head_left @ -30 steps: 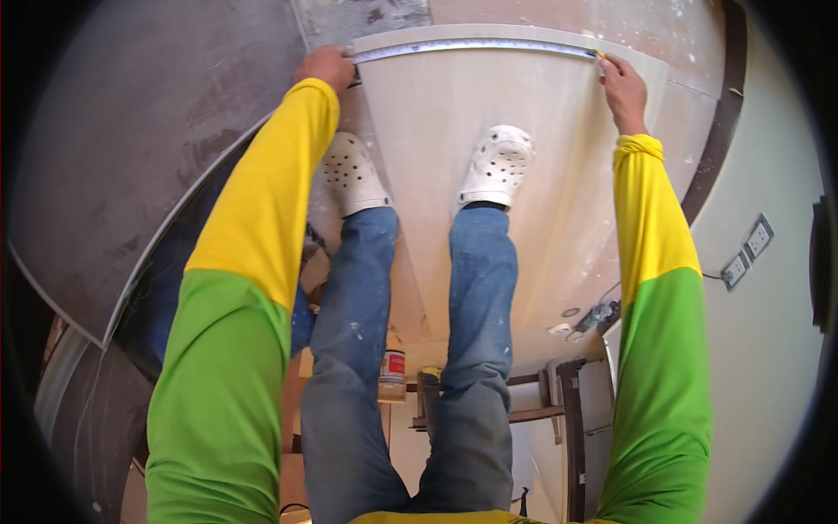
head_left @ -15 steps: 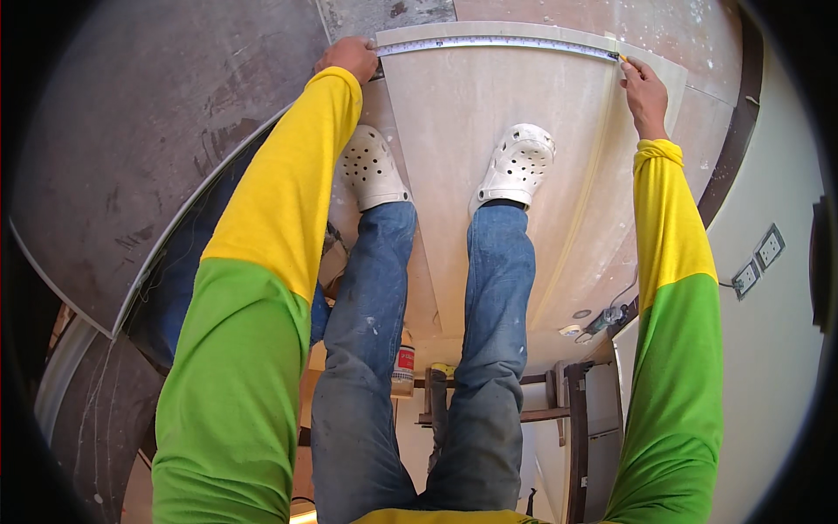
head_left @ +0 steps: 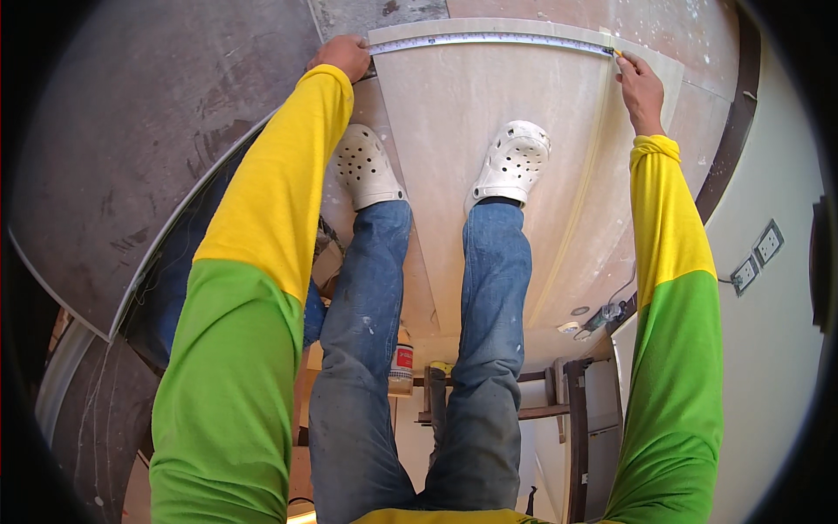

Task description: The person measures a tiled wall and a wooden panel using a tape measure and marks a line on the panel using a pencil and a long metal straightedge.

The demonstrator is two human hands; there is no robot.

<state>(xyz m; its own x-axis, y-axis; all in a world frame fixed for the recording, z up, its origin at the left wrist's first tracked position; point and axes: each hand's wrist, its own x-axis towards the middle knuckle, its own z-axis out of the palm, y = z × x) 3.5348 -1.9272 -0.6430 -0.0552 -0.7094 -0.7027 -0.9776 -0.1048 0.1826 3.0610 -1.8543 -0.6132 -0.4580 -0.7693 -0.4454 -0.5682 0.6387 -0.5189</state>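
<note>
A silver tape measure (head_left: 489,40) lies stretched across the far end of a long pale board (head_left: 463,96). My left hand (head_left: 345,56) is closed on the tape at the board's left corner, its fingertips mostly hidden. Near the right edge my right hand (head_left: 640,92) pinches a small yellow-and-black piece (head_left: 617,52) at the tape's other end; I cannot make out exactly what it is. My two white clogs (head_left: 511,162) are below the tape, the right one on the board, the left one by its left edge.
A large grey panel (head_left: 148,131) with a curved-looking metal edge lies at left, above blue material. At right are wall sockets (head_left: 768,241), a dark skirting strip and a power tool (head_left: 602,316). Behind my legs are a container (head_left: 401,367) and dark wooden pieces (head_left: 576,410).
The whole scene has shifted slightly right and up in the picture, hands and board together. Both hands stay at the two ends of the stretched tape.
</note>
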